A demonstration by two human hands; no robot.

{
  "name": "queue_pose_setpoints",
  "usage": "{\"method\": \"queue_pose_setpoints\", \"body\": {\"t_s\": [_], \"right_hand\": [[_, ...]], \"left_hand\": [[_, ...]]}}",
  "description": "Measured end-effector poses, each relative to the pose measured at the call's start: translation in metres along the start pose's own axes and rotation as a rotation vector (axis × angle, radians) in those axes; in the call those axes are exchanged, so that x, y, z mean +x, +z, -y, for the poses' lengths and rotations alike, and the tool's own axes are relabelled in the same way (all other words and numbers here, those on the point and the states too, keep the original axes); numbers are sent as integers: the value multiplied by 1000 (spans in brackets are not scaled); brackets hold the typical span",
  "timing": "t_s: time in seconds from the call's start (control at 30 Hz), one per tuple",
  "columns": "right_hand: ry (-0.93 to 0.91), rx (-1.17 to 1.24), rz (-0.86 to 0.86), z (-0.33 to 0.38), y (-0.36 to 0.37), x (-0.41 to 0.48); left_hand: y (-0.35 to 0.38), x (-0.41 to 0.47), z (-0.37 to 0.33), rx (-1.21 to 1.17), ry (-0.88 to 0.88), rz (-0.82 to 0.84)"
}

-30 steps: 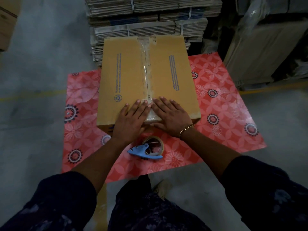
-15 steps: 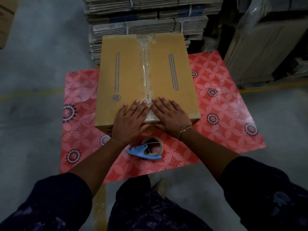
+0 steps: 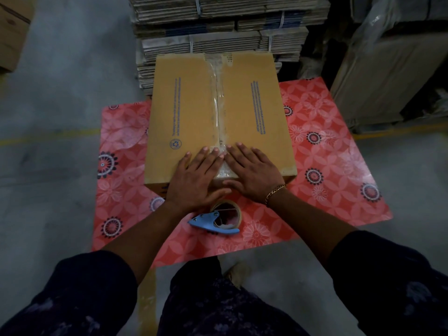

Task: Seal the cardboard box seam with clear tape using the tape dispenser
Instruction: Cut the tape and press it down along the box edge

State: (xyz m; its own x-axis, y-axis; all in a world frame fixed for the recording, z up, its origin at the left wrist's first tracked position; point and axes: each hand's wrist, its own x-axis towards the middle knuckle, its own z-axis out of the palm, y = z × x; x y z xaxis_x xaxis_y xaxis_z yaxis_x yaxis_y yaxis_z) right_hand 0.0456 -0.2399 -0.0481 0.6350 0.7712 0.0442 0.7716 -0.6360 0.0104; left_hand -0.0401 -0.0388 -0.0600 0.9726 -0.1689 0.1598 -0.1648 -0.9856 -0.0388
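Flat and open, both hands, left [image 3: 195, 179] and right [image 3: 252, 172], press the taped seam [image 3: 219, 112] at the box [image 3: 184, 112]'s near edge; dispenser [image 3: 215, 220] lies on the bench [image 3: 327, 151] just below them.

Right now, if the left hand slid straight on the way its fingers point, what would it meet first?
Left hand lies flat on the brown cardboard box, fingers angled toward the clear tape strip along the seam. It would probably cross that first.
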Motion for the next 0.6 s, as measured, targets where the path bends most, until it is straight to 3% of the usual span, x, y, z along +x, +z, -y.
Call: {"method": "queue_pose_setpoints", "body": {"t_s": [0.6], "right_hand": [[-21, -44, 118, -2, -6, 1]], "left_hand": [[-6, 2, 2, 108, 28, 70]]}}
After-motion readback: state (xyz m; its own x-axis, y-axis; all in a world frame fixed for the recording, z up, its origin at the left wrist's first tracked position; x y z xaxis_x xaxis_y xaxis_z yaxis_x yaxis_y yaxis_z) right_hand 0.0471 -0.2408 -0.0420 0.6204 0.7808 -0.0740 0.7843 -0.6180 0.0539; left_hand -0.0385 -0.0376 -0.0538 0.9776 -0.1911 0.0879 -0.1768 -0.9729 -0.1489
